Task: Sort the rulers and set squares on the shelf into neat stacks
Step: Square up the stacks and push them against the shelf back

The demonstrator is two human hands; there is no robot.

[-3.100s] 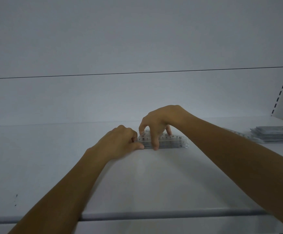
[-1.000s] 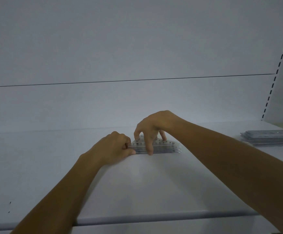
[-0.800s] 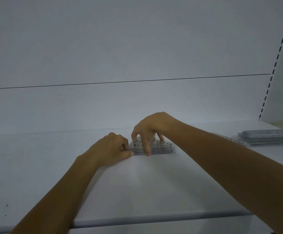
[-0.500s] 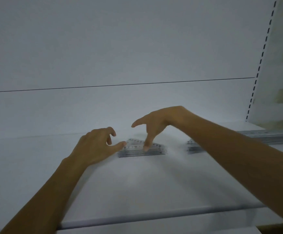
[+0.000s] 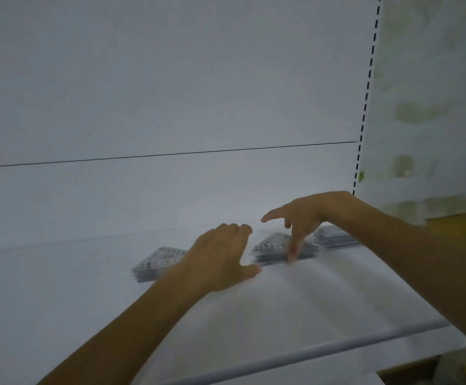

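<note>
Set squares lie stacked on the shelf, long edge running left-right, just under the right hand, one finger touching the front edge. The left hand, open and empty, is held just beside, over a second stack.

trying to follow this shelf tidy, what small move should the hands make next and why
Probably close both hands on the middle stack of set squares and square its edges. The right hand is open, one fingertip at that stack's front edge; the left hand is open beside it. The left stack and far right stack lie untouched.
</note>
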